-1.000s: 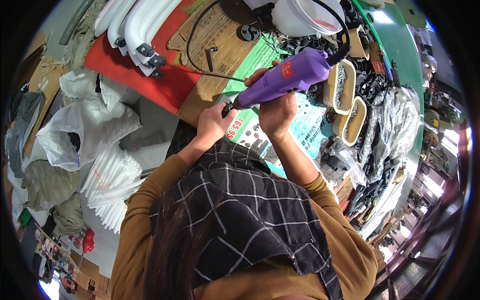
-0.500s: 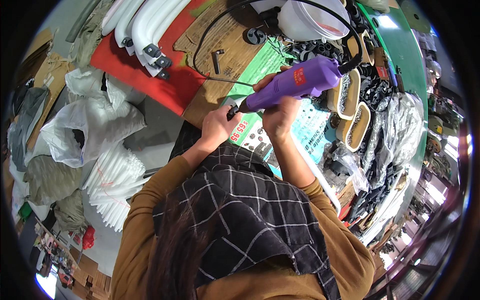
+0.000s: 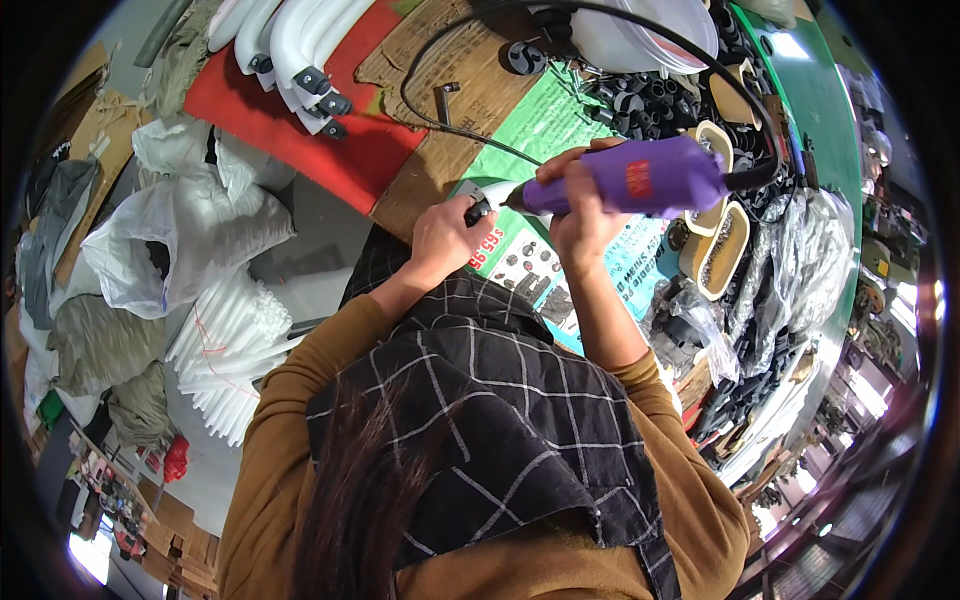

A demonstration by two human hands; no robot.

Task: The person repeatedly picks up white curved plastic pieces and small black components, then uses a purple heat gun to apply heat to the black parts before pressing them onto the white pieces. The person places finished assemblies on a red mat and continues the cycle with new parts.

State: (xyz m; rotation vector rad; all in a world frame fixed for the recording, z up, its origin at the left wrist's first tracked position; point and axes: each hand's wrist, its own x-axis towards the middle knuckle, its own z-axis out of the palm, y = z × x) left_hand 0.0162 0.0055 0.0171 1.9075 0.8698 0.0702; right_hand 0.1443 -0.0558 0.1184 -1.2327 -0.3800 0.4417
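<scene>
My right hand (image 3: 583, 215) is wrapped around a purple electric screwdriver (image 3: 655, 178), which lies almost level with its tip pointing left. Facing that tip, my left hand (image 3: 440, 238) is closed on a small black plastic fitting (image 3: 478, 212). A short stretch of white tube (image 3: 497, 196) shows beside the fitting; the rest of it is hidden behind the screwdriver and my right hand. The screwdriver's tip is close to the fitting, and I cannot tell whether they touch. Printed green and blue sheets (image 3: 520, 265) lie beneath both hands.
Curved white tubes with black ends (image 3: 300, 60) rest on a red cloth (image 3: 250, 115) at far left. A white bucket (image 3: 640, 40), loose black fittings (image 3: 640, 105) and oval trays of screws (image 3: 715, 250) stand at right. A black cable (image 3: 405, 85) loops over the cardboard. White sacks (image 3: 190, 245) sit left.
The screwdriver has drawn back to the right, its tip now apart from my left hand's fingers. My left hand has shifted slightly right, and more white tube shows between the hands.
</scene>
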